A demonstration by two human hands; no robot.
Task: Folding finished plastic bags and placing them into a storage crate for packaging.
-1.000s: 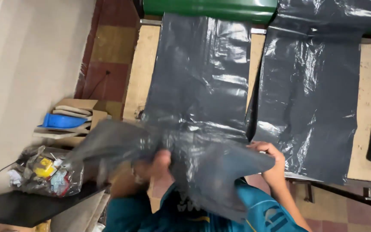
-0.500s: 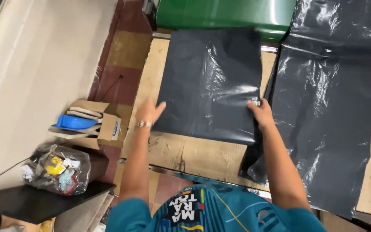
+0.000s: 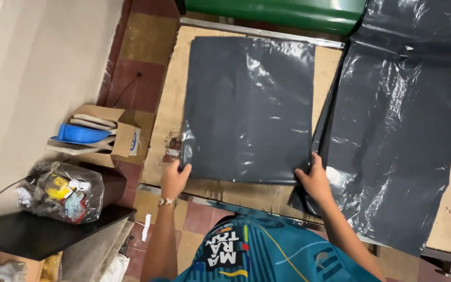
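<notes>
Starting at the far left, a clear bag of scraps point(image 3: 61, 192) sits on a dark shelf point(image 3: 37, 235) below a cardboard box point(image 3: 111, 134) holding a blue item. Next, the left hand point(image 3: 175, 178) pinches the near left corner of the dark grey plastic bag point(image 3: 249, 109), which lies flat on the wooden table point(image 3: 165, 120). The right hand point(image 3: 315, 183) grips its near right corner, beside 1 larger grey sheet point(image 3: 398, 136).
</notes>
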